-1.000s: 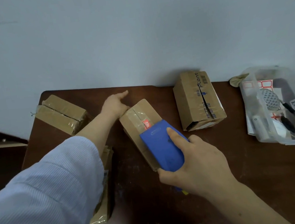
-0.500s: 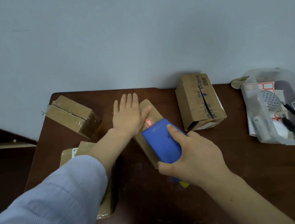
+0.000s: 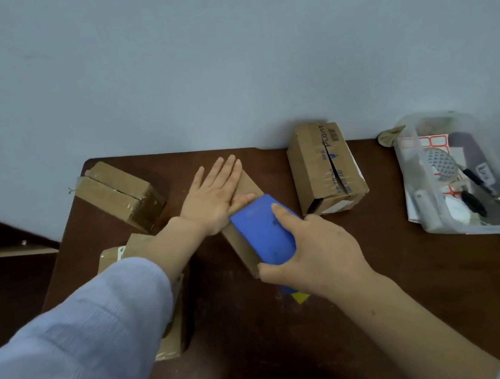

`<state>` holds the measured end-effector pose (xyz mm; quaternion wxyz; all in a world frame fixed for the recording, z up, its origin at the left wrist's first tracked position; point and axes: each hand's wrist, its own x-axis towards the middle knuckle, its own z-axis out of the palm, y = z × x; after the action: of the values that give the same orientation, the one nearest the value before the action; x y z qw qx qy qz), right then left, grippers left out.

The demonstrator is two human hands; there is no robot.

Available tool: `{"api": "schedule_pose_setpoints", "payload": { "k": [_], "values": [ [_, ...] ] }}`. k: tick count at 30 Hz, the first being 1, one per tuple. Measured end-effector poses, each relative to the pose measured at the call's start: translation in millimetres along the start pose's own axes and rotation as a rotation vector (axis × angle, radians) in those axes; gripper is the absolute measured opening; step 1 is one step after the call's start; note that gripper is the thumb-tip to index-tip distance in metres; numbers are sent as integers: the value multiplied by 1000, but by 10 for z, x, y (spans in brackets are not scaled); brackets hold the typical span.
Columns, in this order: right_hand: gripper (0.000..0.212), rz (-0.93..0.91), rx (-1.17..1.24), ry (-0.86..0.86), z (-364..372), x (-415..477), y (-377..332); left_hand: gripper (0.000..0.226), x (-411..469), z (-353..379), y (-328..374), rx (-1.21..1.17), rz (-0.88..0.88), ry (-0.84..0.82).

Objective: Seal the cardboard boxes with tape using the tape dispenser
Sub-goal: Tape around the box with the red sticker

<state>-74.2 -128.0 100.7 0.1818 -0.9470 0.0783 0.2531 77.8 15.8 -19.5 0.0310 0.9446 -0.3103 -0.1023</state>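
While left hand [image 3: 212,198] lies flat on box [image 3: 240,244] | right hand [image 3: 320,256] grip holds tape dispenser [image 3: 263,231] atop it

Bare table [image 3: 395,281] near-right, open for passing. Far side blocked by 2 boxes: far-left box [image 3: 117,196], far-right box [image 3: 324,167] at the wall. Clear bin [image 3: 461,176] blocks right edge. Flattened cardboard [image 3: 171,325] sits near-left, under the sleeve [image 3: 72,346].
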Motion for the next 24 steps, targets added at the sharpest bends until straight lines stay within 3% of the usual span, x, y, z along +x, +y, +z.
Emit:
{"api": "schedule_pose_setpoints", "payload": {
  "k": [2,5,9,13,24],
  "values": [
    [97,-3,-19,-14,4,-90,31,83,-3,-4,23,-10,-9,-3],
    [97,11,-46,-34,45,-179,61,75,-16,-37,52,28,-43,-32],
    [97,15,-48,-21,68,-155,52,77,-78,-54,168,172,3,117],
    [96,7,-47,-15,81,-128,61,58,-103,-12,187,7,53,22],
    [97,36,-48,-89,267,-551,312,72,-135,-17,196,31,37,-43]
  ]
}}
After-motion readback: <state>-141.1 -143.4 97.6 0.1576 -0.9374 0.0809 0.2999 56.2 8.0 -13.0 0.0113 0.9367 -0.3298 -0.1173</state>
